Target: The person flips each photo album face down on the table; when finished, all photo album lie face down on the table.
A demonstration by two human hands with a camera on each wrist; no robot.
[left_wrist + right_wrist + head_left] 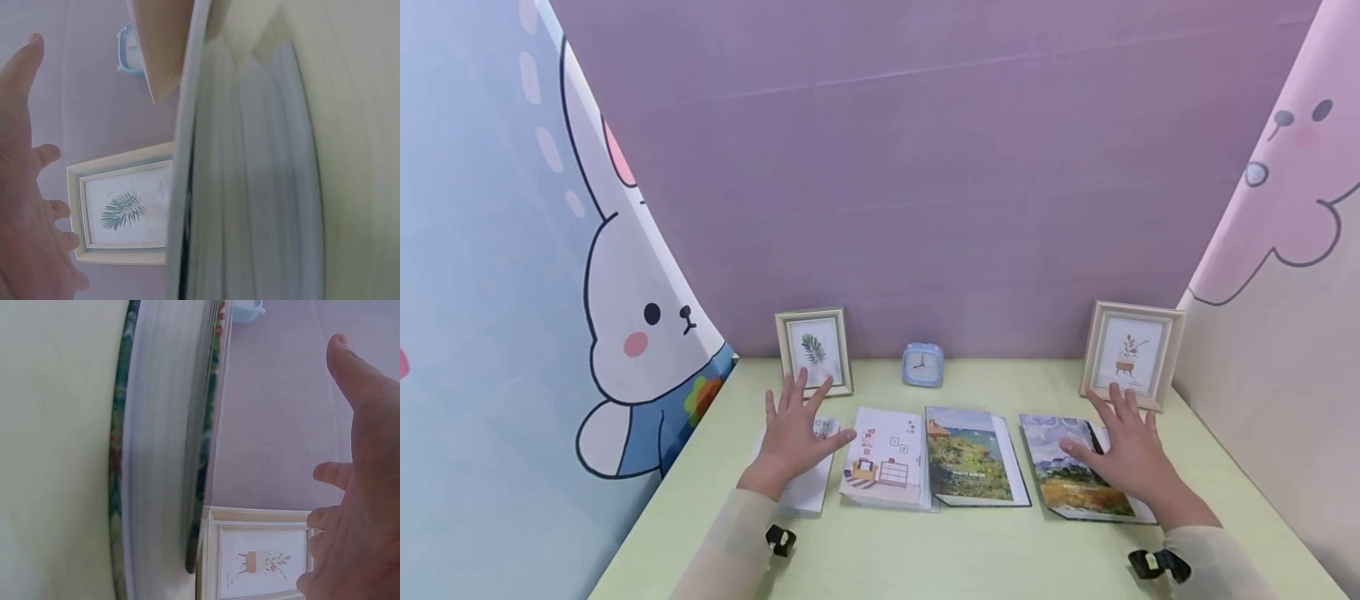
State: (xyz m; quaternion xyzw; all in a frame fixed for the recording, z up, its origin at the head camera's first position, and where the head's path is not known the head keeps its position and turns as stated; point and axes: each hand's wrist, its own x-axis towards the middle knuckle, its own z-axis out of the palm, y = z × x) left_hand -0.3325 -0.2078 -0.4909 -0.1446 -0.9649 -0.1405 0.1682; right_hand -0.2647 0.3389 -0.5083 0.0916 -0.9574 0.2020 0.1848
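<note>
In the head view my left hand (797, 437) is spread over a white book (808, 487) at the left, its fingers straight and holding nothing. The right hand (1131, 454), also with fingers spread, hovers above a photo album (1075, 492) with a painted landscape cover. Between the hands lie a white album with a furniture drawing (887, 454) and a photo album with a garden painting (968, 458). Each wrist view shows the thick page edge of a book, the left book's pages (250, 187) and the right album's pages (165, 444), below the open palm.
A leaf picture frame (814, 350) stands at the back left and a plant picture frame (1133, 354) at the back right. A blue alarm clock (922, 365) is between them. Behind the pale green table (985, 554) rises a purple backdrop (925, 167).
</note>
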